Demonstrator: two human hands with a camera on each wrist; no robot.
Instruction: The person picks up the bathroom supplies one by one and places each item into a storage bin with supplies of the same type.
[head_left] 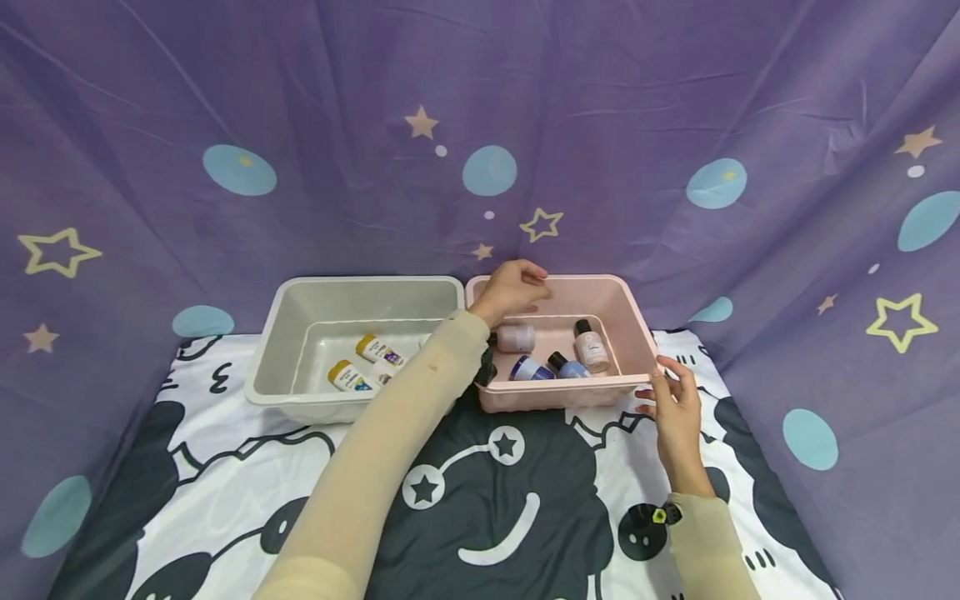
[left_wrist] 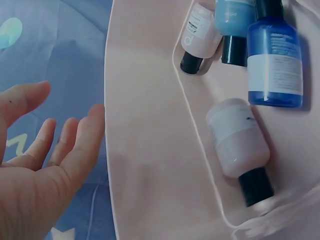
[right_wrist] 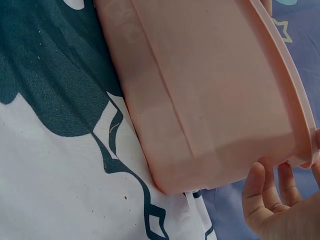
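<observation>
A pink plastic bin (head_left: pixel 566 397) stands to the right on the table. My left hand (head_left: pixel 516 292) is over its back left part, the fingers loosely extended and holding nothing. In the left wrist view, those fingertips are right at the bin's rim. At the front right corner, my right hand (head_left: pixel 678 417) holds the rim, with a finger over the edge and others below. Inside lie a pale pink bottle (left_wrist: pixel 237 137), a blue bottle (left_wrist: pixel 275 75), a light blue bottle (left_wrist: pixel 235 20) and a smaller pinkish bottle (left_wrist: pixel 200 32), all with black caps.
To the left, touching or nearly touching the pink bin, is a light grey bin (head_left: pixel 300 333) with small yellow-capped bottles (head_left: pixel 348 377). My left forearm crosses over its front right corner. A patterned black-and-white cloth (head_left: pixel 525 492) covers the table. A purple curtain (head_left: pixel 600 125) hangs behind.
</observation>
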